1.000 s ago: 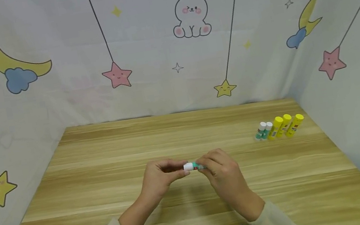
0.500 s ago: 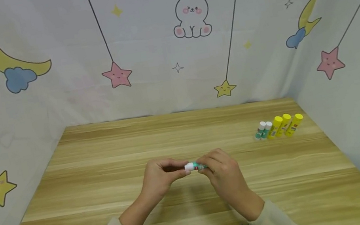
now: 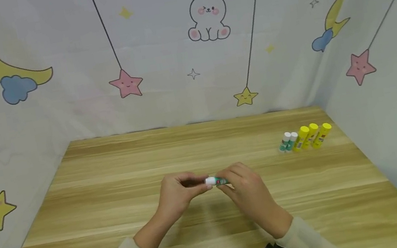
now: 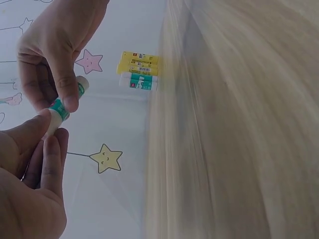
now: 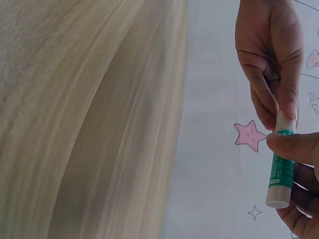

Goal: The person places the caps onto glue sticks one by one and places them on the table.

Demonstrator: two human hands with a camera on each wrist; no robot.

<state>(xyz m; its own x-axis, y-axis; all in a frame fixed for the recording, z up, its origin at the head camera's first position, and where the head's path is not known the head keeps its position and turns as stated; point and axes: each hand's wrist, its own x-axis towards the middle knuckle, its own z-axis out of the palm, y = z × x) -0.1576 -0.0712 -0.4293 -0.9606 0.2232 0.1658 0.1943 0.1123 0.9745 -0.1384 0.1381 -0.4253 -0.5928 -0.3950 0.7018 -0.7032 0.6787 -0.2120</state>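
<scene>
A small glue stick (image 3: 219, 180) with a green label and white ends is held level above the table, between both hands. My left hand (image 3: 177, 193) pinches its white cap end (image 5: 284, 121) between thumb and fingers. Around the green body, my right hand (image 3: 244, 186) grips with its thumb and fingers. In the right wrist view the label (image 5: 282, 172) and the white base show, with the thumb across the body. The left wrist view also has the glue stick (image 4: 59, 108), partly covered by fingers.
On the table's (image 3: 118, 164) right rear stand two small green-and-white glue sticks (image 3: 288, 142) and, beside them, three larger yellow glue sticks (image 3: 310, 136). A white curtain (image 3: 174, 97) with printed stars and moons hangs behind and at the sides.
Both hands keep their hold on the glue stick, which shifts very slightly right and up in the head view. The head view itself moves a little. The standing glue sticks stay in place.
</scene>
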